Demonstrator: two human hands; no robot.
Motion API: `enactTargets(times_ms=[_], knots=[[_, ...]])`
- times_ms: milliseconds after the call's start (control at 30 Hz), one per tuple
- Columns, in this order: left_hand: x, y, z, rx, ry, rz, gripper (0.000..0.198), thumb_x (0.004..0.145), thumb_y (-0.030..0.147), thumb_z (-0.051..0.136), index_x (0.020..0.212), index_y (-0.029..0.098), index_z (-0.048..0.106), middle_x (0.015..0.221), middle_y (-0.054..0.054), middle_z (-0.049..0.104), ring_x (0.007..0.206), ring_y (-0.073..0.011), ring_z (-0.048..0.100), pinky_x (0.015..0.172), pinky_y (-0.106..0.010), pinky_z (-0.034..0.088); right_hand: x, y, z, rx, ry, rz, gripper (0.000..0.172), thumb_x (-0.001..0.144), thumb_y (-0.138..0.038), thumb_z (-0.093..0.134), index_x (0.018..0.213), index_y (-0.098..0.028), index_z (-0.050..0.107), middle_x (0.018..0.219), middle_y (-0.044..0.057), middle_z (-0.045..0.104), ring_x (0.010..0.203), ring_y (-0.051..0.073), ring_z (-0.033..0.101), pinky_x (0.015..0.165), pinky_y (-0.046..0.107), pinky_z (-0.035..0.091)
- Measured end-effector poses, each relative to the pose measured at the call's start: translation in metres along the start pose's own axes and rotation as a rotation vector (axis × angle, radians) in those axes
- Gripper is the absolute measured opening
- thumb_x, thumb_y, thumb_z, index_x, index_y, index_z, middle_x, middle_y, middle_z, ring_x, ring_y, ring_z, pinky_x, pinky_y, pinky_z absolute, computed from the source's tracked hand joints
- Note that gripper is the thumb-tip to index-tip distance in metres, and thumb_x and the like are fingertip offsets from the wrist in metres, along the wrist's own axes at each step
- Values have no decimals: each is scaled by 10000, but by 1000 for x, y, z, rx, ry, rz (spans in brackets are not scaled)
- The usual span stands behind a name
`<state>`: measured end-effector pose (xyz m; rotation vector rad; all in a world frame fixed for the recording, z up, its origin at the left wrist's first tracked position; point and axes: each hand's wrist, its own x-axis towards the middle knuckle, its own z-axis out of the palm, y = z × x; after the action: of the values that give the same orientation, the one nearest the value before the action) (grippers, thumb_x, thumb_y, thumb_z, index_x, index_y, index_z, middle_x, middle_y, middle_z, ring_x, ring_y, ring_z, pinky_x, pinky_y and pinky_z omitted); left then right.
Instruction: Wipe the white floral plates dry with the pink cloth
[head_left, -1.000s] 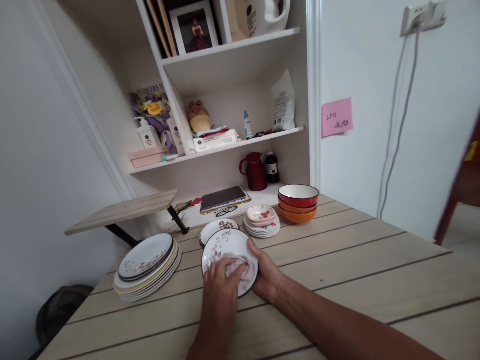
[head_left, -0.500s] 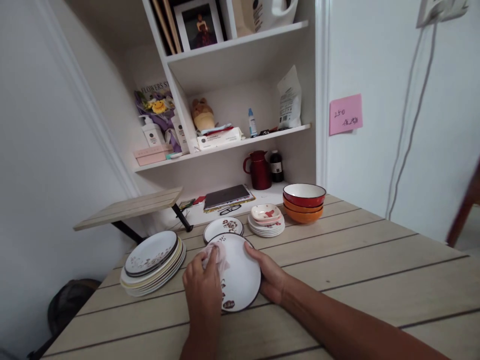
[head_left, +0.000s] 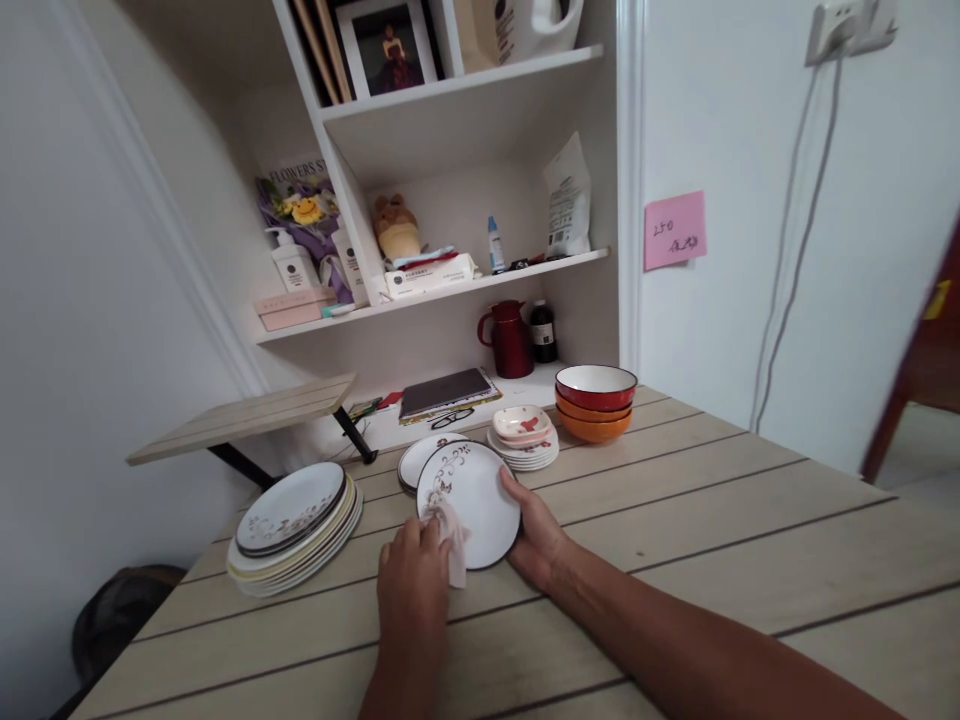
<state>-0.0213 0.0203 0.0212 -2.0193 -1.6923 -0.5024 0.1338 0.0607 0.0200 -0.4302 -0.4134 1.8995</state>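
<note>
A white plate (head_left: 480,505) with a dark rim and a brown floral pattern is tilted up above the table. My right hand (head_left: 536,535) grips its right edge, thumb on the face and the other fingers behind it. My left hand (head_left: 414,572) is closed on a pale pink cloth (head_left: 450,540), which lies against the plate's lower left part. Just behind the held plate, another floral plate (head_left: 420,460) rests on the table, partly hidden. To the left stands a tall stack of plates (head_left: 292,515), with a dark-rimmed floral one on top.
Small dishes (head_left: 520,424) sit on a stack of small white plates (head_left: 536,458). Beside them are nested red and orange bowls (head_left: 595,405). Farther back are a laptop (head_left: 446,392), glasses (head_left: 452,418) and a red jug (head_left: 511,342). A low wooden riser (head_left: 247,415) stands at left.
My left hand and the cloth have moved from the plate's upper left down to its lower left edge. The held plate has turned, and its floral pattern now shows at the upper left.
</note>
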Motion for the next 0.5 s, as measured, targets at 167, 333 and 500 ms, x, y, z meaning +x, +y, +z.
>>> enactTargets(times_ms=[167,333,500], knots=[[-2,3,5,-82,-36,83,242,839,163,540,1047,207,656,908,-38,627,824,-167,594,728,-294,424,-2,-3,2,-4,0,-8,538,866,-479,504,1234,-89,549,1068,129,707,1004,233,653,969,374,437],[-3,0,6,-167,82,139,303,802,135,589,1072,258,654,916,-28,615,864,-164,591,751,-288,446,-2,-4,0,-27,-61,50,548,863,-487,504,1240,-92,545,1075,128,704,995,240,655,987,391,419],[1,1,-1,-169,222,187,342,812,161,598,1115,314,641,959,-37,604,880,-173,566,768,-313,433,-3,2,0,-85,-130,151,565,836,-510,534,1196,-76,570,1043,144,710,989,252,655,984,404,415]])
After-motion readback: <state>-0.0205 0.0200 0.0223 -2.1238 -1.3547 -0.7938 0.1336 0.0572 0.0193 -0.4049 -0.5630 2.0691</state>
